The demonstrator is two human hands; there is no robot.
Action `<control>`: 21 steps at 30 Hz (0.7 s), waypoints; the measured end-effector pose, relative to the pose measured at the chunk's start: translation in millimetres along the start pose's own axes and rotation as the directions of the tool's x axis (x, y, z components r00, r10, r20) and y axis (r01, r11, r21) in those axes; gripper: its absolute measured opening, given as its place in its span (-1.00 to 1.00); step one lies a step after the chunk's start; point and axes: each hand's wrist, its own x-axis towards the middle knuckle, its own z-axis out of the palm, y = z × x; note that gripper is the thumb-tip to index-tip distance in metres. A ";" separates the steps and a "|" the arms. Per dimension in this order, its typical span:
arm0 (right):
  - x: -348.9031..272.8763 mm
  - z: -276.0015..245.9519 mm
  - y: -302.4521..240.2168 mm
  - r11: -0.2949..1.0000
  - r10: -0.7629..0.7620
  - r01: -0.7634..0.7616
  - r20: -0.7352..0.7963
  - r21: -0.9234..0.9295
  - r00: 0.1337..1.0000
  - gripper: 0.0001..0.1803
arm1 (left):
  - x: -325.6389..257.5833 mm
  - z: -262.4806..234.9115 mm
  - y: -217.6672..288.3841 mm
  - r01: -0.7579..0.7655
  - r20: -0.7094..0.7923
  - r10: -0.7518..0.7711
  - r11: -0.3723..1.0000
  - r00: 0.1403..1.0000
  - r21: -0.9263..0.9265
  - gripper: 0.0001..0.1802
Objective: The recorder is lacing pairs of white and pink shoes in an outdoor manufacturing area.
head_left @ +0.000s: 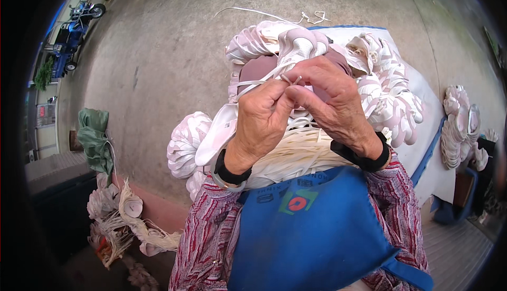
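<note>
Both my hands are raised close together above my lap, fingertips almost meeting. My left hand [260, 119] is closed, its thumb and fingers pinching a white shoelace [252, 83]. My right hand [334, 98] is also closed, thumb against forefinger, on the same lace, whose short tips poke out between the hands. Just beyond them sits a white and pale pink shoe upper [297, 47], partly hidden by my fingers. Under my wrists lies a thick bundle of cream-white laces [298, 151] across the top of my blue apron [311, 238].
Stacked shoe uppers [393, 109] lie on a white sheet [429, 93] at the right. Another stack [189, 143] is at the left, and more uppers [458, 124] stand far right. A loose lace [259, 12] trails on the concrete floor. Lower left are lace-hung uppers [132, 206] and a green bag [95, 138].
</note>
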 end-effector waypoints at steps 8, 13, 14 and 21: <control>-6.0 4.5 6.0 0.824 0.336 -0.347 0.107 0.448 0.936 -0.84 | -4.8 1.4 -0.6 0.554 0.361 -0.500 0.317 0.787 -0.770 -0.67; -3.7 3.1 7.5 0.928 0.173 -0.193 0.088 0.318 0.981 -0.84 | -8.8 5.4 -2.6 0.586 0.398 -0.468 0.379 0.789 -0.716 -0.70; -2.4 0.4 3.3 0.855 0.280 -0.304 0.121 0.421 0.952 -0.83 | -7.9 6.4 -2.8 0.560 0.363 -0.466 0.411 0.807 -0.719 -0.73; 5.1 -79.5 -20.5 0.659 0.351 -0.102 -0.184 0.746 0.918 -0.81 | -22.8 -58.3 -17.0 0.219 -0.192 -0.245 0.964 0.950 -0.147 -0.86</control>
